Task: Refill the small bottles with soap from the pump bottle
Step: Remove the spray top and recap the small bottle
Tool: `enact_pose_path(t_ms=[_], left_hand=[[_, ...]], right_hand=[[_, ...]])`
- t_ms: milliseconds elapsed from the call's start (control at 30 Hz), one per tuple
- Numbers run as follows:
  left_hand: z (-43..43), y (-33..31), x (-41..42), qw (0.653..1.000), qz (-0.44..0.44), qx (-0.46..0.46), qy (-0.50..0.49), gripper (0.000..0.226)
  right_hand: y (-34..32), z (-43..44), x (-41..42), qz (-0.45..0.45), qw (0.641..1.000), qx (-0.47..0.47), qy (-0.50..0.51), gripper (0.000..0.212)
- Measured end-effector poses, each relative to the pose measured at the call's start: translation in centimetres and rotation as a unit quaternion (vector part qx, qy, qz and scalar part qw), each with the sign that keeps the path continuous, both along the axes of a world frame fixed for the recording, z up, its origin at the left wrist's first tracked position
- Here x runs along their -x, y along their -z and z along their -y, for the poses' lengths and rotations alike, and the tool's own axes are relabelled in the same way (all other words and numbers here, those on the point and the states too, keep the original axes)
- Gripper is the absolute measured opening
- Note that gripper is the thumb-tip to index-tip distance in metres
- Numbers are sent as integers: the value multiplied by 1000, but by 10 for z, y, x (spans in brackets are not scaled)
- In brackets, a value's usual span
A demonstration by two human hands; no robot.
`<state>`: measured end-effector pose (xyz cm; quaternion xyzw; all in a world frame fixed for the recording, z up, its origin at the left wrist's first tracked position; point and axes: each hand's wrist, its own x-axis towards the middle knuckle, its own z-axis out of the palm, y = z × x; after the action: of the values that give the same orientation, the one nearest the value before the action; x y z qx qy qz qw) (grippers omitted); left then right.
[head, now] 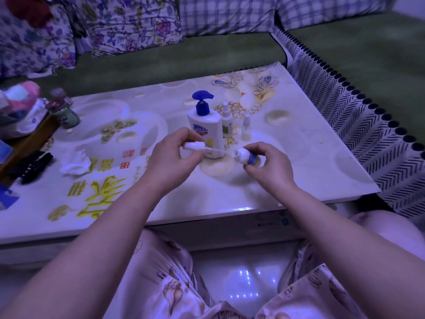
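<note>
The white pump bottle [205, 125] with a blue pump head stands upright at the table's middle. Right of it stand two small spray bottles, one with a green label [227, 122] and a shorter clear one [246, 127]. My right hand [266, 166] grips a small white bottle with a blue label [245, 155], tipped on its side, open neck facing left. My left hand [171, 157] pinches that bottle's white spray cap [194, 146]; its thin dip tube points right toward the open neck, just in front of the pump bottle.
A crumpled white tissue [77, 164] and a black hair clip [31, 168] lie at the table's left. Small jars [65, 111] and a wooden box with clutter sit at the far left. The table's [299, 176] front edge is close to my knees; a sofa lies behind.
</note>
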<state>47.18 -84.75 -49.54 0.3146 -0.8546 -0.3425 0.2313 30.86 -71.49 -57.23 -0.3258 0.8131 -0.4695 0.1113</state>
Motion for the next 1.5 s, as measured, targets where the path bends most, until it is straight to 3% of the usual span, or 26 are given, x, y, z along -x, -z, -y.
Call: enact_pose_path(t_ms=[500, 1133, 1333, 1500], left_hand=[[-6, 6, 17, 996, 49, 67, 19, 15], [-4, -7, 24, 990, 78, 100, 59, 15], [3, -10, 25, 994, 77, 58, 50, 50], [1, -18, 33, 980, 173, 95, 5, 20]], right_hand=[[-15, 9, -14, -107, 993, -15, -51, 38], [-28, 8, -20, -42, 997, 8, -62, 32], [-28, 8, -19, -27, 997, 2, -69, 34], [-32, 9, -18, -33, 996, -5, -77, 36]])
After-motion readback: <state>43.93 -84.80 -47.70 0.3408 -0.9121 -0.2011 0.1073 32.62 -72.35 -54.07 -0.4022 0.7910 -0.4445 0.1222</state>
